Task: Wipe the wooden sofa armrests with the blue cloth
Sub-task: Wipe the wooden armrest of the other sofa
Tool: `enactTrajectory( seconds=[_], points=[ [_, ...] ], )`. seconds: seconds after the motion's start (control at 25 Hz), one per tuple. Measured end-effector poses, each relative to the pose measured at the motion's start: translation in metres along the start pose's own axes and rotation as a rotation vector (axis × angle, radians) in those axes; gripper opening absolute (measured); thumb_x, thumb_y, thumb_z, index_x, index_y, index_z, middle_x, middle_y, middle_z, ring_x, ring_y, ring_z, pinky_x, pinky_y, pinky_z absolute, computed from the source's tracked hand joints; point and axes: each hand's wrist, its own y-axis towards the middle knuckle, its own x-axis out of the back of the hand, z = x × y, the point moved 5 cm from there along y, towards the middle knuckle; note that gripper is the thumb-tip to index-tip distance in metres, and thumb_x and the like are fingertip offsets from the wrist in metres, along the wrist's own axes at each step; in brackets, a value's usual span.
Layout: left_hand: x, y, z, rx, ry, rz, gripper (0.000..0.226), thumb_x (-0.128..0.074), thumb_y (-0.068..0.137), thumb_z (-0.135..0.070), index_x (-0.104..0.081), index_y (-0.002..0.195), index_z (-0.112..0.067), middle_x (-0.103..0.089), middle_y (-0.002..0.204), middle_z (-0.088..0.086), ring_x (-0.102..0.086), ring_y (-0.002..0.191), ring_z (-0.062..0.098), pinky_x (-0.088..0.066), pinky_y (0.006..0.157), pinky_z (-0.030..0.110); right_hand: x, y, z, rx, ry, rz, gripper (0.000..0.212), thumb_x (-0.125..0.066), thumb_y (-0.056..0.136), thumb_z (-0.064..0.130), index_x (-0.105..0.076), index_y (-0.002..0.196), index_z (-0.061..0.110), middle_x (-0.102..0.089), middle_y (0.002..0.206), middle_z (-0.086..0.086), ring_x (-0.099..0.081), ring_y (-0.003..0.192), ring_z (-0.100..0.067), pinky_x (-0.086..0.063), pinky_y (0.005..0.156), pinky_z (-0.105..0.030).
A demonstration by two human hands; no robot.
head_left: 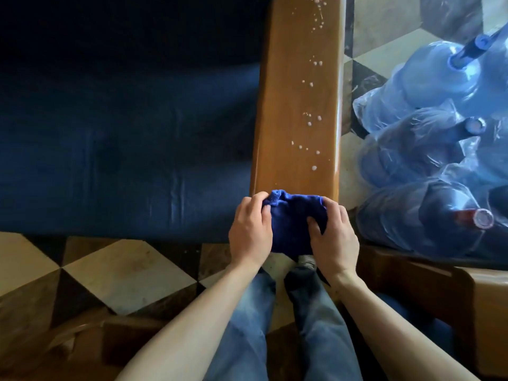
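A long glossy wooden armrest point(297, 100) runs away from me up the middle of the view. Several small white droplets point(310, 125) are scattered along its right half. A bunched blue cloth point(291, 224) lies over the armrest's near end. My left hand point(248, 229) grips the cloth's left side and my right hand point(334, 235) grips its right side, thumb pressed into the fabric. The near end of the armrest is hidden under cloth and hands.
The dark blue sofa seat cushion point(123, 119) fills the left. Large blue water bottles wrapped in plastic point(428, 149) are stacked right of the armrest. A low wooden piece point(439, 284) stands at the lower right. Checkered floor tiles point(115, 276) and my jeans-clad legs point(275, 325) are below.
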Motion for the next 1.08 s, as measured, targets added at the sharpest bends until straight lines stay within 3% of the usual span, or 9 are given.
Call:
enactTrajectory(
  seconds=[0.12, 0.2, 0.36, 0.52, 0.72, 0.84, 0.96, 1.08],
  points=[
    [-0.008, 0.000, 0.000, -0.009, 0.129, -0.091, 0.028, -0.053, 0.094, -0.019, -0.055, 0.122, -0.018, -0.058, 0.117, 0.008, -0.057, 0.103, 0.029, -0.053, 0.082, 0.050, -0.005, 0.005, -0.005, -0.013, -0.042, -0.041, 0.046, -0.066, 0.089, 0.021, -0.052, 0.133, 0.022, -0.059, 0.127, -0.002, -0.055, 0.110, -0.028, -0.047, 0.083, -0.040],
    [-0.013, -0.012, -0.009, -0.070, 0.203, -0.152, 0.039, -0.059, 0.091, -0.020, -0.052, 0.129, -0.021, -0.052, 0.133, 0.010, -0.051, 0.117, 0.031, -0.045, 0.095, 0.048, -0.004, 0.011, -0.010, -0.010, 0.001, -0.083, 0.050, -0.071, 0.082, 0.017, -0.055, 0.130, 0.021, -0.058, 0.125, -0.003, -0.050, 0.110, -0.027, -0.046, 0.092, -0.043],
    [-0.052, -0.040, -0.023, -0.477, 0.456, 0.105, 0.049, -0.055, 0.092, -0.042, -0.049, 0.140, -0.030, -0.041, 0.154, 0.009, -0.038, 0.142, 0.031, -0.033, 0.110, 0.057, 0.003, 0.037, -0.021, -0.186, 0.452, -0.134, 0.038, -0.061, 0.085, 0.020, -0.056, 0.122, 0.028, -0.055, 0.118, 0.002, -0.058, 0.106, -0.020, -0.047, 0.094, -0.031],
    [-0.063, -0.020, -0.014, -0.629, 0.551, 0.208, 0.057, -0.052, 0.090, -0.052, -0.043, 0.145, -0.039, -0.030, 0.161, 0.001, -0.029, 0.148, 0.027, -0.028, 0.112, 0.062, 0.008, 0.082, -0.016, -0.213, 0.447, -0.111, 0.027, -0.051, 0.098, 0.029, -0.057, 0.124, 0.023, -0.056, 0.118, 0.000, -0.057, 0.101, -0.010, -0.041, 0.092, -0.027],
    [-0.050, 0.064, -0.007, -0.204, 0.516, 0.023, 0.060, -0.044, 0.090, -0.055, -0.038, 0.148, -0.039, -0.023, 0.163, 0.005, -0.020, 0.150, 0.034, -0.031, 0.112, 0.059, 0.001, 0.108, -0.018, -0.207, 0.389, -0.105, 0.027, -0.042, 0.103, 0.032, -0.058, 0.124, 0.025, -0.052, 0.118, 0.003, -0.053, 0.117, -0.018, -0.037, 0.095, -0.030],
    [-0.067, 0.163, -0.060, -0.150, 0.492, -0.010, 0.058, -0.034, 0.094, -0.053, -0.032, 0.150, -0.038, -0.020, 0.164, 0.005, -0.016, 0.151, 0.035, -0.025, 0.114, 0.062, -0.001, 0.098, -0.024, -0.180, 0.392, -0.088, 0.033, -0.038, 0.103, 0.034, -0.059, 0.128, 0.028, -0.054, 0.122, 0.009, -0.053, 0.119, -0.013, -0.040, 0.101, -0.032],
    [-0.100, 0.209, -0.105, -0.445, 0.651, 0.089, 0.056, -0.030, 0.096, -0.049, -0.025, 0.152, -0.042, -0.014, 0.166, -0.001, -0.010, 0.153, 0.029, -0.007, 0.121, 0.058, 0.007, 0.106, -0.038, -0.267, 0.638, -0.062, 0.032, -0.035, 0.100, 0.045, -0.057, 0.122, 0.039, -0.068, 0.109, 0.009, -0.066, 0.101, -0.016, -0.052, 0.091, -0.042],
    [-0.110, 0.127, -0.092, -0.813, 0.631, 0.238, 0.053, -0.042, 0.092, -0.045, -0.041, 0.145, -0.041, -0.023, 0.164, -0.002, -0.018, 0.152, 0.028, -0.013, 0.120, 0.057, 0.011, 0.120, -0.058, -0.466, 0.806, -0.063, 0.033, -0.032, 0.103, 0.044, -0.048, 0.131, 0.036, -0.070, 0.104, 0.001, -0.066, 0.084, -0.019, -0.053, 0.078, -0.040]
  ],
)
